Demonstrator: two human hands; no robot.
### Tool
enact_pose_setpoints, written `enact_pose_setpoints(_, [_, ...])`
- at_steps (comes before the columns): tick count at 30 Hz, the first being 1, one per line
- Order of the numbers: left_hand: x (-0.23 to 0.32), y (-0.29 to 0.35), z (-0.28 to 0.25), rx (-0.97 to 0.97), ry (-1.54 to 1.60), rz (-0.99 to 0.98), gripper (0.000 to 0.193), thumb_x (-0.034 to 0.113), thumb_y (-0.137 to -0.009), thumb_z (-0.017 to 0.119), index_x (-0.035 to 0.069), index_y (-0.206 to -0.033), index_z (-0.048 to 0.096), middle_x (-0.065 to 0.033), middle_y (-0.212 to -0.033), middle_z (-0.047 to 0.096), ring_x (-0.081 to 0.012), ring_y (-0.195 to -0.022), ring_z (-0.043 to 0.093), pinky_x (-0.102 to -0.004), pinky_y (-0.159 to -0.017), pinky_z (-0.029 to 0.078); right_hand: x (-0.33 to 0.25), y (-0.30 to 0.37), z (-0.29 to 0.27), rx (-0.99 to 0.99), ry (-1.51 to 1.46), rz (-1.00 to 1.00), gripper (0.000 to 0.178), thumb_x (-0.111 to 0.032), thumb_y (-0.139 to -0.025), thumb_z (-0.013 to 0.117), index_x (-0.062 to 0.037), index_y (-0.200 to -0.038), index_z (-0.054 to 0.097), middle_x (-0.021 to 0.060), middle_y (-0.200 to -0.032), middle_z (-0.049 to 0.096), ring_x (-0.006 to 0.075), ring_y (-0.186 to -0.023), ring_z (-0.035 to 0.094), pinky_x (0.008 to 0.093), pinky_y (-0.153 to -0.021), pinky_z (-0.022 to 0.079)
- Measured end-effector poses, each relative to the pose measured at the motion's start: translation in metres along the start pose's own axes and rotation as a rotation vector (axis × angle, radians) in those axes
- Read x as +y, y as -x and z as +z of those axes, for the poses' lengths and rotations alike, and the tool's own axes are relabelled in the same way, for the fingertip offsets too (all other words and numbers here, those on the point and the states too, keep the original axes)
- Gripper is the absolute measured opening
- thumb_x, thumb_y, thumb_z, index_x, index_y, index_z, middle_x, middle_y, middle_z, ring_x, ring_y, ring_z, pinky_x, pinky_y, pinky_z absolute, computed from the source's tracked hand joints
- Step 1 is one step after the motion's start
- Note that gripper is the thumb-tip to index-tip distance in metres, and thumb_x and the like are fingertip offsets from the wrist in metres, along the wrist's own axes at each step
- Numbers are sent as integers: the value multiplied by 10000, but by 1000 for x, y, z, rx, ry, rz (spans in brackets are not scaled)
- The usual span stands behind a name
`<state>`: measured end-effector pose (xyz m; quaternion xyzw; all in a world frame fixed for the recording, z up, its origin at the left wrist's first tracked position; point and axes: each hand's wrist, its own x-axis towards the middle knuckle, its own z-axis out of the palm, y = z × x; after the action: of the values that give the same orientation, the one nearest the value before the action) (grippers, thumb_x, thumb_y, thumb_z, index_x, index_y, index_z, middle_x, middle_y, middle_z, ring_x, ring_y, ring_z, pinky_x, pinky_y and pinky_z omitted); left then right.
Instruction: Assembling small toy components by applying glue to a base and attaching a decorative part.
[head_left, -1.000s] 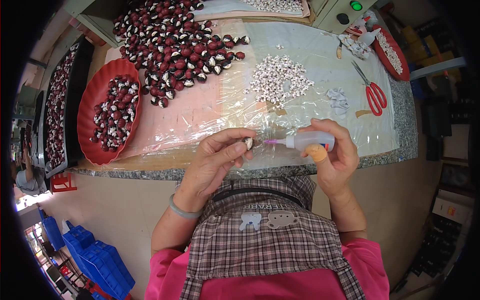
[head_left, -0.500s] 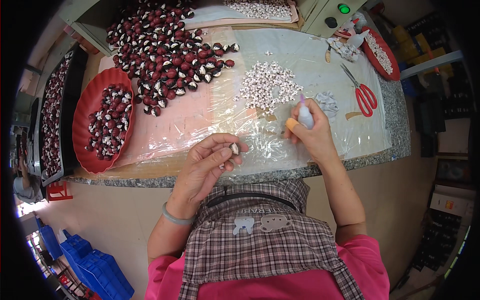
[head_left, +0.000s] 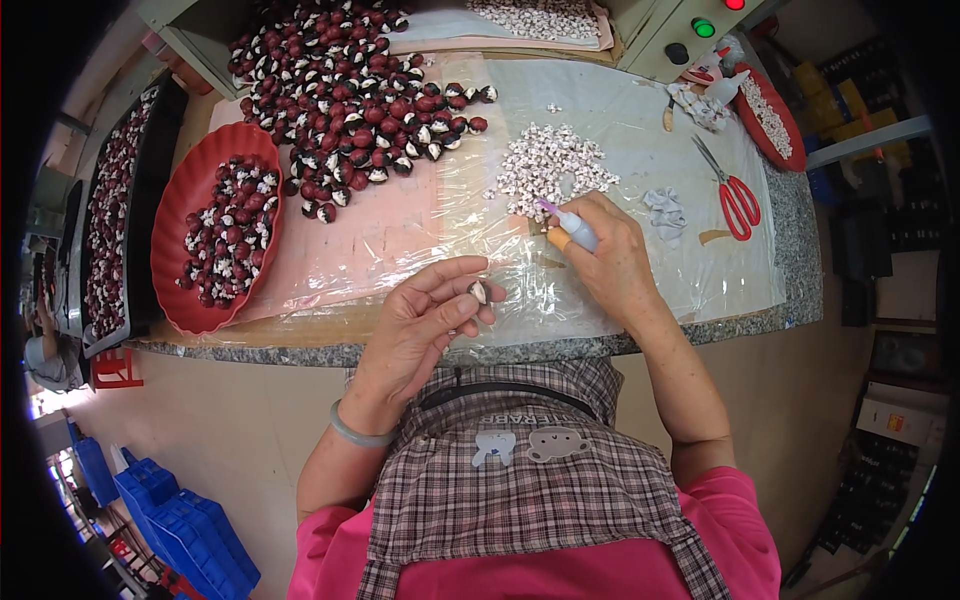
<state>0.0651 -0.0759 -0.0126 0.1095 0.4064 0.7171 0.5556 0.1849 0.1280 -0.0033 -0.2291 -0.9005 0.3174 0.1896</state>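
Pinched between the thumb and fingers of my left hand (head_left: 412, 318) is a small rounded dark-and-white piece (head_left: 479, 292), just over the table's near edge. My right hand (head_left: 615, 255) is closed around a small squeeze bottle (head_left: 580, 232) with a purple tip and clear body. Its tip points up and left, beside a heap of tiny white pieces with dark specks (head_left: 548, 160). One finger of the right hand wears an orange cover. Left of the heap lies a large pile of dark red, black and white balls (head_left: 370, 130).
A red scalloped dish (head_left: 170, 240) of balls and white bits stands at the left, beside a black tray (head_left: 105, 220). Red-handled scissors (head_left: 738, 208), a crumpled cloth (head_left: 664, 212) and a red dish of white pieces (head_left: 790, 150) lie right. A metal box with buttons (head_left: 680, 45) stands behind.
My right hand has moved left with the squeeze bottle, and the bottle has tilted leftward toward the left hand. My left hand has barely moved and still holds the small piece.
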Motion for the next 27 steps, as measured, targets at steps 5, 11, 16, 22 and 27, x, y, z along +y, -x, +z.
enact_pose_setpoints(5, [-4,-1,6,-14,-131,71,281,101,-924,576,4,-1187,556,-133,-1007,657,-96,-756,593,-180,-612,466,-22,13,-7,-165,-482,238,90,-24,-819,662,2,-894,618,36,-787,624,100,-655,599,233,-587,495])
enact_pose_setpoints(11, [-5,0,13,-23,-275,68,294,104,-949,535,13,-1229,536,-61,-950,644,-59,-695,522,-179,-557,421,-47,27,-7,-244,-658,304,119,-65,-804,704,-17,-889,635,37,-736,653,92,-685,626,235,-597,515])
enact_pose_setpoints(16, [-8,1,16,-14,-408,70,292,86,-952,521,16,-1235,543,-34,-903,628,-49,-677,507,-173,-553,411,-43,36,1,-187,-535,208,148,-87,-774,733,-14,-868,645,93,-748,663,134,-678,637,279,-598,503])
enact_pose_setpoints(22, [-9,4,18,27,-669,152,288,40,-917,544,18,-1203,571,-48,-879,627,-77,-636,541,-217,-558,451,-44,39,4,-137,-425,103,149,-73,-765,733,-7,-850,630,103,-745,645,180,-668,643,302,-586,495])
enact_pose_setpoints(27, [-15,4,25,72,-962,396,266,15,-893,544,9,-1157,578,-109,-879,623,-151,-629,586,-276,-581,483,-45,49,15,-68,-515,107,128,-46,-772,718,-4,-844,621,93,-729,623,175,-649,638,298,-563,489])
